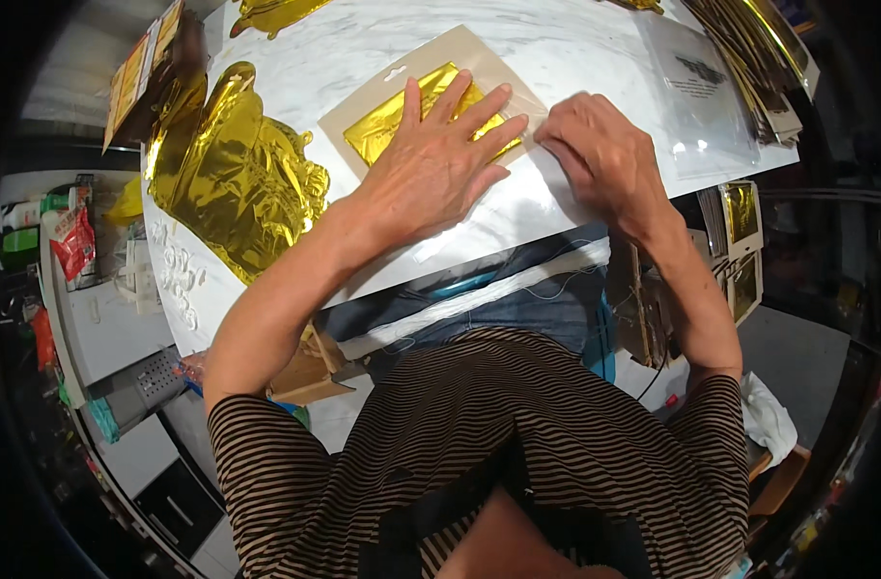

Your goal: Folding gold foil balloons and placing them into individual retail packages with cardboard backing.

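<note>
Five spread fingers of my left hand [431,159] are lying flat over gold foil [371,128] on a beige card [460,46], which is sitting on the marbled table [580,48]; my right hand [609,150] is resting, curled, at the card's right corner, and I am not making out whether it is gripping anything.

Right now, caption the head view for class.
Left hand spread over folded gold foil on a beige card, right hand curled by its edge, on a white marbled table.

Card [479,50]: plain beige; folded foil [374,133]: shiny gold; loose foil [237,183]: shiny gold; desk [580,58]: white, grey marbling; shirt [479,396]: black-and-tan stripes
</note>
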Motion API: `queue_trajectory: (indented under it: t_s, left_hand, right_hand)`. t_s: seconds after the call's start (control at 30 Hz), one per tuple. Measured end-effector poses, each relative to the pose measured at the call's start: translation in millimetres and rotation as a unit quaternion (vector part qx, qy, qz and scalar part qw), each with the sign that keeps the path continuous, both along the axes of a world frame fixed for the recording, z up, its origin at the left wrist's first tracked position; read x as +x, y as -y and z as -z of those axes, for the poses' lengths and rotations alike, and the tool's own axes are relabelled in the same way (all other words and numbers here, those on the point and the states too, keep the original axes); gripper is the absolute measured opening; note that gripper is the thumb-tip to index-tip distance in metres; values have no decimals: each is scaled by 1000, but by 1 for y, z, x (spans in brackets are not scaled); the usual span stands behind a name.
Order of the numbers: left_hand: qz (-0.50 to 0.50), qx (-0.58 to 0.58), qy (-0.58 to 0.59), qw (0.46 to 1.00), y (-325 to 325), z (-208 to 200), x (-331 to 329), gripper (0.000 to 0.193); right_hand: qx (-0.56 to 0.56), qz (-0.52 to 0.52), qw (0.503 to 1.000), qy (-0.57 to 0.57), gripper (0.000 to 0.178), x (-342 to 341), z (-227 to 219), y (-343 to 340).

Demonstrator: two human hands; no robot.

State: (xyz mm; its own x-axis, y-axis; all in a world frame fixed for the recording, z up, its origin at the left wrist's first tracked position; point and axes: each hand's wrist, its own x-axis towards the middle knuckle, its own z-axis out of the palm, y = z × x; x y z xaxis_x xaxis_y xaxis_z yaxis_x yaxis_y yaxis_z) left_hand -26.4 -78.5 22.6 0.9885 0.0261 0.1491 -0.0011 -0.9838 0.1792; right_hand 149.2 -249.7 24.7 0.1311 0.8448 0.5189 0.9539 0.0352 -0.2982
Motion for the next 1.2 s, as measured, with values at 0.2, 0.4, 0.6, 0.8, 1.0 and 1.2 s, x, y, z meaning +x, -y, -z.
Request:
queue_trajectory:
  t_s: [0.2, 0.4, 0.6, 0.8, 1.0, 1.2]
  left_hand:
    - [22, 8, 4, 1000, -14, 5, 3, 50]
    - [29, 23, -16, 999, -21, 1, 6, 50]
    - [43, 27, -7, 999, -21, 8, 9, 51]
    - [39, 44, -15, 998, -24, 8, 7, 50]
    - [46, 46, -17, 998, -25, 12, 10, 50]
    - [74, 12, 34, 997, -35, 5, 10, 56]
  right_hand:
    - [-174, -143, 971, -81, 31, 0, -24, 57]
    - [-88, -109, 978, -154, 26, 0, -34, 39]
    - [-121, -87, 987, -67, 16, 22, -8, 4]
    - [-143, -64, 987, 34, 15, 10, -7, 0]
    - [-248, -244, 932, -100, 14, -61, -23, 60]
    - [-343, -200, 912, -105, 25, -66, -12, 93]
